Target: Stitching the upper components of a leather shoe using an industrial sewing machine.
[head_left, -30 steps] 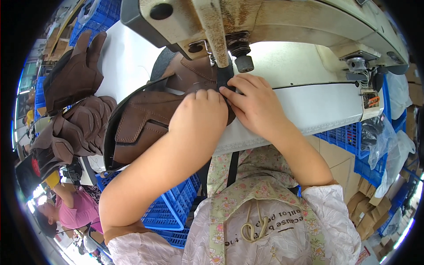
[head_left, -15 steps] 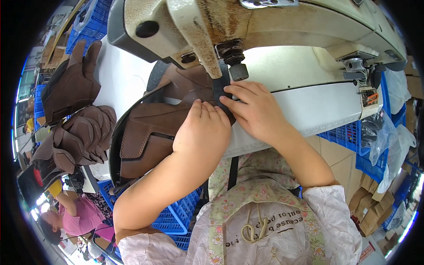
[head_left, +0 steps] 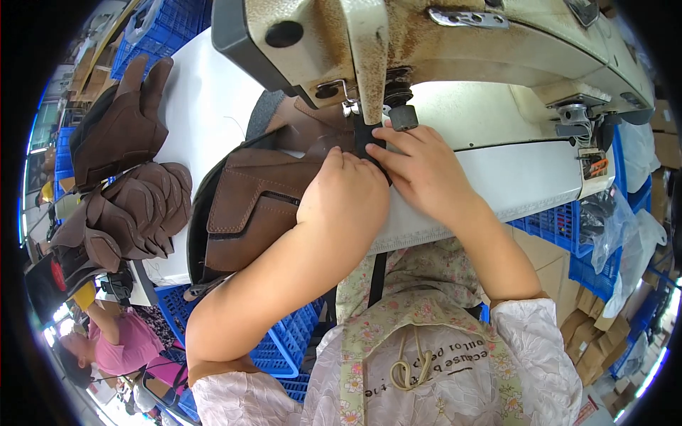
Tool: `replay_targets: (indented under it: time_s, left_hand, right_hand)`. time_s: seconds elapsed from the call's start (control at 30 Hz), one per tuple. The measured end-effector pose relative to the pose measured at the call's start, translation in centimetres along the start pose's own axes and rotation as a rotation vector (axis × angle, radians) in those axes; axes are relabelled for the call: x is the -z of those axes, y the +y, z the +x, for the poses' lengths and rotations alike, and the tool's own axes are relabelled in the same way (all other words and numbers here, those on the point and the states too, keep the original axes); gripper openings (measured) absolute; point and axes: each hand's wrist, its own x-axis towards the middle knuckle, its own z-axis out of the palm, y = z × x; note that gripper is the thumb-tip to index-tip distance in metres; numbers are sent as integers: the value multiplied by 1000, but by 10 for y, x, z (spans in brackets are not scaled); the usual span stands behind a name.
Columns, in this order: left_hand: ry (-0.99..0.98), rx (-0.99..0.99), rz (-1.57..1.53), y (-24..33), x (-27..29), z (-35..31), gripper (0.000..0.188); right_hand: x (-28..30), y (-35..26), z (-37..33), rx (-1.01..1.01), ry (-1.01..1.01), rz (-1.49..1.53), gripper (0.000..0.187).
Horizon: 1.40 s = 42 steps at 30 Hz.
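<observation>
A brown leather upper (head_left: 266,177), shaped like part of a boot, lies under the sewing machine (head_left: 455,53), with pale stitch lines, a short zipper and a dark lining at its left edge. My left hand (head_left: 344,192) is closed on its near right edge, fingers bunched together. My right hand (head_left: 430,170) grips the same edge, its index and middle fingertips on a black strip (head_left: 364,142) that runs up under the presser foot (head_left: 352,108). The right thumb is hidden. Machine arm and fingers cover part of the seam.
Left on the white table (head_left: 206,92) lies a pile of overlapping brown leather pieces (head_left: 138,213), with more uppers (head_left: 121,135) behind. Blue crates (head_left: 547,227) stand right and below. A person in pink (head_left: 131,341) sits at lower left.
The view has shifted, moving the machine rightward in the picture. The upper's near part has moved a little away and to the right, my left hand with it. Both hands stay on the leather.
</observation>
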Motion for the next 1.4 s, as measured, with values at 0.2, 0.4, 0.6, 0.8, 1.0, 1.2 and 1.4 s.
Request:
replay_targets:
  time_s: [0.2, 0.4, 0.6, 0.8, 1.0, 1.2, 1.4]
  left_hand:
    - [-49, 5, -8, -4, 5, 8, 33]
    - [117, 42, 38, -5, -11, 15, 29]
    - [24, 62, 42, -5, -7, 24, 27]
    - [-91, 43, 40, -12, 5, 26, 29]
    - [-13, 96, 80, -9, -1, 26, 29]
    - [-127, 229, 20, 7, 2, 26, 42]
    - [121, 287, 247, 33, -10, 6, 36]
  right_hand:
    - [1, 6, 7, 3, -1, -36, 37]
    - [6, 13, 18, 26, -1, -42, 30]
    - [8, 19, 28, 74, 58, 26, 38]
    - [6, 24, 35, 86, 59, 95, 38]
    - [13, 22, 28, 84, -6, -146, 19]
    - [9, 34, 27, 182, 0, -124, 20]
    - [9, 51, 29, 273, 3, -35, 23]
